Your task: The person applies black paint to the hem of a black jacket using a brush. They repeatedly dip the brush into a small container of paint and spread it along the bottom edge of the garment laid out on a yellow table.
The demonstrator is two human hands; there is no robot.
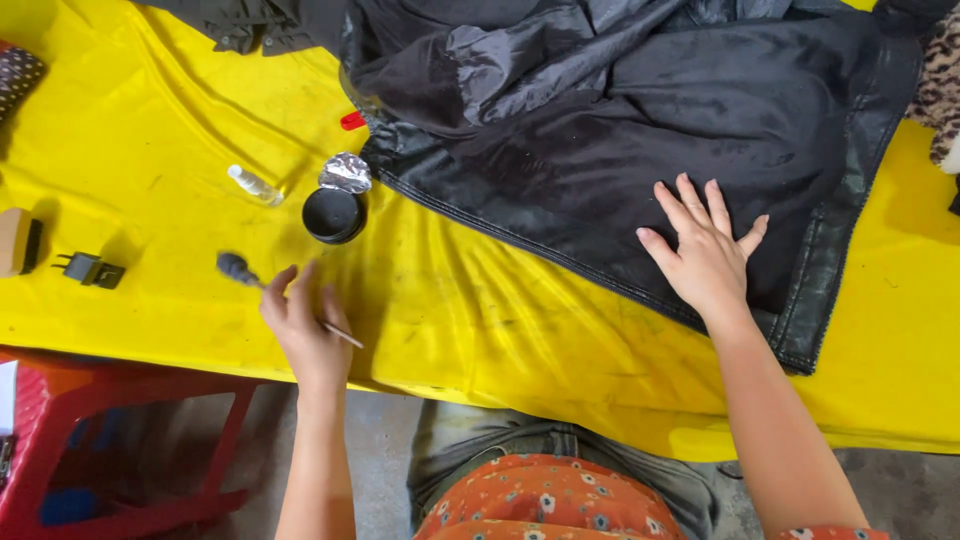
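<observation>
- Black leather jacket (640, 150) lies spread on the bench (480, 310), which is covered with a bright yellow cloth; the right hand (705, 255) rests flat on the jacket's lower part, its fingers (690, 205) open and spread, gripping nothing.
- Left hand (305, 330) holds a small dauber brush (237, 268): the fingers are closed around its thin, pale stick, and the dark, round, fuzzy head points away from the fingers, towards the left.
- Just beyond the left fingers stands a small round black tin (334, 215), open, with a crumpled silver foil seal (346, 172) peeled back at its far edge. So the tin is already opened and the brush is in hand.
- On the jacket, dull and slightly darker patches show beyond the right fingers, near the middle; I judge that some part is perhaps already treated, but I cannot tell how much. The hem near the right wrist looks smooth with a stitched border.
- A small clear plastic bottle (254, 185) lies to the left of the tin, and a little red thing (352, 120) peeks out at the jacket's edge.
- Far to the left of the left fingers lie a dark plug adapter (90, 270) and a wooden-backed brush (18, 242).
- The yellow cloth is wrinkled and carries grey smudges between the two hands.
</observation>
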